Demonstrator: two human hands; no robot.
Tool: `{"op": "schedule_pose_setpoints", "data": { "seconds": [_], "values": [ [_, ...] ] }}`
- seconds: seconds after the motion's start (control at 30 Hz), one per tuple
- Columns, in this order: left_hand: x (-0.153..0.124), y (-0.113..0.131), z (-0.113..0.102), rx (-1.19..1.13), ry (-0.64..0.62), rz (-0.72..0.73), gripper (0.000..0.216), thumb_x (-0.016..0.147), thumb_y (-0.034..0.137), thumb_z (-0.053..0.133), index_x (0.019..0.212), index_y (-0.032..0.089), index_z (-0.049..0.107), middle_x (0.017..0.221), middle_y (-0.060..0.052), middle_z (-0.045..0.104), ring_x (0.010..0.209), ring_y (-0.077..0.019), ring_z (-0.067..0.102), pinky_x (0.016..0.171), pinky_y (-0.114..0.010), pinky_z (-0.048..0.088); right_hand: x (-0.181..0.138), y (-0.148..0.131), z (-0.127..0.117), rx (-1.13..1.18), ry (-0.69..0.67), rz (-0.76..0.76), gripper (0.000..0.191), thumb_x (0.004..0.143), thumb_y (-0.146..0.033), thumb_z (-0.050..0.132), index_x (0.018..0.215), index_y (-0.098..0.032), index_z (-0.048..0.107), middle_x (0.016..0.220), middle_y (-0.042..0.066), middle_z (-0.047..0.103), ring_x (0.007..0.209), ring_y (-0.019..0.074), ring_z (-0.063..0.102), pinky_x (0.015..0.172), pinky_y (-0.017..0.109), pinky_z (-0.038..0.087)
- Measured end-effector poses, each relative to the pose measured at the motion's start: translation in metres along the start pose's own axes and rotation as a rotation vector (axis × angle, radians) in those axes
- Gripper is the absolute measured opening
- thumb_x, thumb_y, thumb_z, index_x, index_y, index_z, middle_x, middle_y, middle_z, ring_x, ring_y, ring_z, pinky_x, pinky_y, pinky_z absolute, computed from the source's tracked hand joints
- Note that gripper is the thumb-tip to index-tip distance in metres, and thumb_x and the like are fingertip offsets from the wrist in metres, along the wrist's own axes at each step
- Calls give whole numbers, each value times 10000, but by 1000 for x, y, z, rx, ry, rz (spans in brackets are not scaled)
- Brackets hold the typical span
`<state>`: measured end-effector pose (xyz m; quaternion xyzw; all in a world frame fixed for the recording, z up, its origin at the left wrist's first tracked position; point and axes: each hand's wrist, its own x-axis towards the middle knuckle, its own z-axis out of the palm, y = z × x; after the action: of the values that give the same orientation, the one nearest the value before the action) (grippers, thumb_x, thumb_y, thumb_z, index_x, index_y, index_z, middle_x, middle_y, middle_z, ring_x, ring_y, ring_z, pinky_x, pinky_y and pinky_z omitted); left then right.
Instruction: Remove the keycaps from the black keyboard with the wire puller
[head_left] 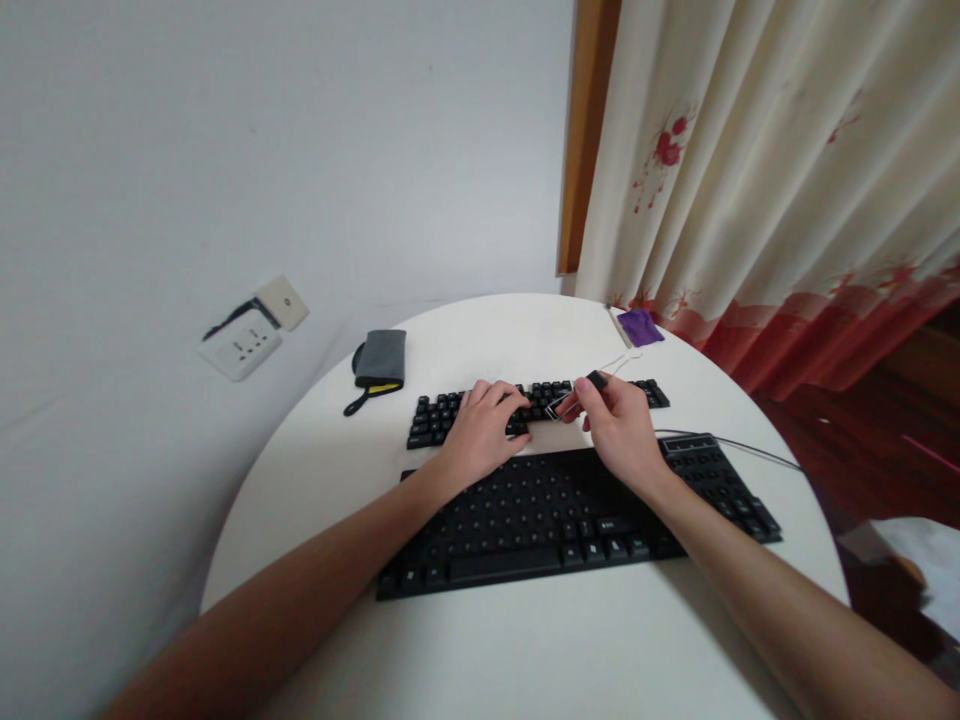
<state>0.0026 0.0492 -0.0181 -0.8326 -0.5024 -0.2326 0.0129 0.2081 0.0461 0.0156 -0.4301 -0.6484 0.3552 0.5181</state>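
Note:
A black keyboard (510, 510) lies on the table with much of its main key area stripped of keycaps. Behind it, loose black keycaps (429, 425) are set out in rows. My left hand (484, 425) rests over these rows, fingers apart and fingertips at the caps; whether it touches one is hard to see. My right hand (619, 425) is closed around a small black keycap puller (596, 380) with thin wire prongs, held above the right part of the rows. Its wires stick out both ways, and my fingers hide part of it.
A grey cloth pouch (381, 358) with a yellow lining and loop sits at the back left. A purple cloth (639, 328) lies at the back right. The keyboard's cable (750, 447) runs over the round white table's (300, 520) right edge. Wall sockets (241, 345) and a curtain (720, 200) stand behind.

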Motion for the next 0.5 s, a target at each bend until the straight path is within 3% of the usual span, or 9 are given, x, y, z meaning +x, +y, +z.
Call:
{"op": "schedule_pose_setpoints", "data": {
  "seconds": [0.5],
  "values": [
    [0, 0, 0, -3, -6, -14, 432, 736, 205, 755, 1148, 247, 629, 1211, -43, 606, 1127, -290, 475, 991, -461, 407, 2, -2, -3, -12, -24, 20, 382, 970, -419, 505, 747, -148, 655, 712, 74, 723, 558, 139, 604, 553, 271, 460]
  ]
}}
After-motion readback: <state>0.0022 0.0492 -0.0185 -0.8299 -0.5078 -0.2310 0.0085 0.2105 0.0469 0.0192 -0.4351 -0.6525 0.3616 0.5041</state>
